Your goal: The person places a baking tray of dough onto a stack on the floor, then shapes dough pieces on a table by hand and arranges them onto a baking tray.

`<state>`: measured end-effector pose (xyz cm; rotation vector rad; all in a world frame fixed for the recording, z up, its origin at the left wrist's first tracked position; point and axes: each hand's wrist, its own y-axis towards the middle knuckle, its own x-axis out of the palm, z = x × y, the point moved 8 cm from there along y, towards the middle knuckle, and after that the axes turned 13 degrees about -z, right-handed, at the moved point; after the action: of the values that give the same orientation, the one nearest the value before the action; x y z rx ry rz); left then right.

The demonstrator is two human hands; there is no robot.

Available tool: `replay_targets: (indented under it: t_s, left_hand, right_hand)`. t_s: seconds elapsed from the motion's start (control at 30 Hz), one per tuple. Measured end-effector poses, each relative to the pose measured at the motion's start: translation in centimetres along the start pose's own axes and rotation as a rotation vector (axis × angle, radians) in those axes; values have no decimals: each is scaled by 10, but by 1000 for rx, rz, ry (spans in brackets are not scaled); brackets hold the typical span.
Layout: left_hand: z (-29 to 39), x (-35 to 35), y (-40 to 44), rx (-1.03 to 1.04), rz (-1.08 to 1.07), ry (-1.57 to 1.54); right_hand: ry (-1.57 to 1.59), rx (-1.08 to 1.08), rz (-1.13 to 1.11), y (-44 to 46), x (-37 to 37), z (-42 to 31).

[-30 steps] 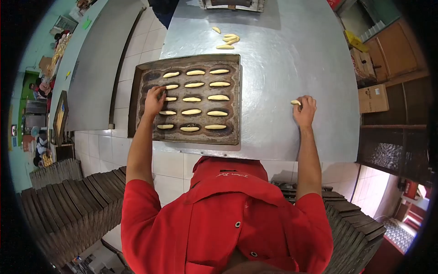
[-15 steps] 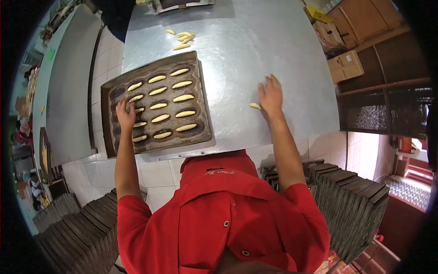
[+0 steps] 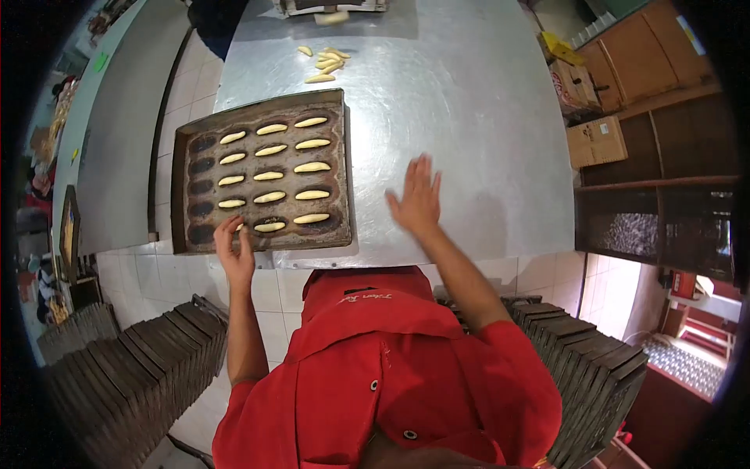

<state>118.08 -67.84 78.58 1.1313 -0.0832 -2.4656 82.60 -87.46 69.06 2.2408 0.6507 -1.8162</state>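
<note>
At the front edge of the dark baking tray [image 3: 349,227], my left hand [image 3: 235,248] has its fingers bent around a small dough piece, mostly hidden by the fingers. Several slim, pale dough pieces [image 3: 269,197] lie in rows on the tray, with dark marks under them. My right hand [image 3: 418,197] is palm down over the metal table, fingers stretched out and slightly blurred. Whether dough lies beneath that palm is hidden. Beyond the tray sits a small pile of shaped dough pieces [image 3: 331,60].
The metal table [image 3: 469,117] carries a machine [image 3: 332,8] at its far edge, with a pale piece at its front. Stacks of dark trays [image 3: 148,367] stand on the floor to both sides. A cardboard box [image 3: 596,142] sits on the right-hand shelving.
My left hand has moved toward me, down the tray's left side to the front row. My right hand has shifted left and nearer. More dough shows in the far pile.
</note>
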Motion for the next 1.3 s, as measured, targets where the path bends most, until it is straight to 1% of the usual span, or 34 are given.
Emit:
replay_targets:
  t_s: [0.03, 0.07, 0.13, 0.17, 0.23, 0.27, 0.3, 0.37, 0.4, 0.47, 0.5, 0.53, 0.57, 0.63, 0.67, 0.7, 0.73, 0.77, 0.83, 0.87, 0.9, 0.93, 1.0, 1.03, 1.07, 1.1, 1.13, 1.17, 1.23, 1.27, 1.3]
  left_hand:
    - [9, 4, -1, 13, -11, 2]
    - [17, 7, -2, 30, -21, 3]
    - [26, 9, -9, 24, -34, -1]
    - [29, 3, -16, 12, -20, 3]
    - [38, -7, -34, 2, -15, 39]
    - [37, -10, -45, -14, 5, 39]
    - [32, -18, -59, -51, 60, 46]
    - [23, -29, -85, -129, 131, 35]
    - [20, -27, -88, -134, 136, 38]
    - [11, -26, -100, -215, 194, -51]
    - [14, -23, -95, -194, 201, -118]
    - [21, -20, -90, -196, 201, -116]
    - [34, -16, -80, -158, 156, -91]
    - [52, -7, -66, -94, 77, -63]
    - [57, -9, -65, -93, 71, -68]
    - [65, -10, -64, -60, 41, -27]
    - [70, -8, -65, -30, 14, 13]
    - [67, -9, -71, -35, 15, 7]
    - [50, -11, -88, -131, 30, -32]
    - [46, -11, -94, -136, 30, -35]
    - [36, -12, -103, -193, 49, -91]
    - [24, -12, -111, -250, 70, -147]
    - [7, -10, -117, -262, 86, -190]
    - [3, -9, -116, -262, 91, -205]
    - [0, -10, -114, -262, 98, -219]
    - [-2, -12, -109, -262, 104, -218]
    - [0, -13, -99, -217, 85, -184]
    - [3, -16, -92, -178, 71, -146]
    - [5, -23, -81, -168, 93, -132]
    - [7, -27, -78, -146, 95, -127]
    - [5, -31, -79, -161, 113, -115]
  right_hand:
    - [-6, 51, 50, 25, -10, 14]
    - [-2, 36, 54, 43, -13, 23]
    - [-5, 58, 193, 61, -26, 38]
    - [-10, 41, 152, 52, -15, 35]
    - [-53, -57, -44, 0, 3, -2]
    - [-63, -149, -112, -31, 16, -18]
    - [-4, -224, -197, -63, 25, -32]
    - [16, -269, -232, -77, 28, -35]
    - [38, -296, -254, -78, 30, -37]
    - [-37, -233, -141, -31, 10, -26]
    - [-54, -207, -61, -1, -3, -20]
    - [-31, -170, -6, 31, -11, -9]
    - [-7, -131, 51, 62, -19, 4]
    - [-170, -69, 194, 107, -37, 26]
    - [-174, -62, 192, 125, -35, 45]
    - [88, -58, 119, 143, -25, 74]
    - [347, -56, 44, 149, -26, 89]
    - [340, -55, 40, 143, -31, 99]
    - [695, -58, -173, 98, -52, 95]
    - [555, -122, -152, 79, -53, 94]
    - [414, -184, -129, 61, -52, 89]
    - [411, -185, -131, 46, -48, 84]
    - [343, -236, 85, 22, -58, 69]
    - [369, -222, 121, 19, -58, 65]
    - [368, -225, 122, 22, -58, 63]
    - [345, -201, 72, 30, -55, 66]
    - [323, -183, 22, 37, -53, 61]
    - [325, -203, 18, 42, -56, 52]
    - [526, -229, 36, 51, -77, 21]
    - [533, -257, 25, 57, -81, -1]
    - [666, -311, 12, 60, -84, -25]
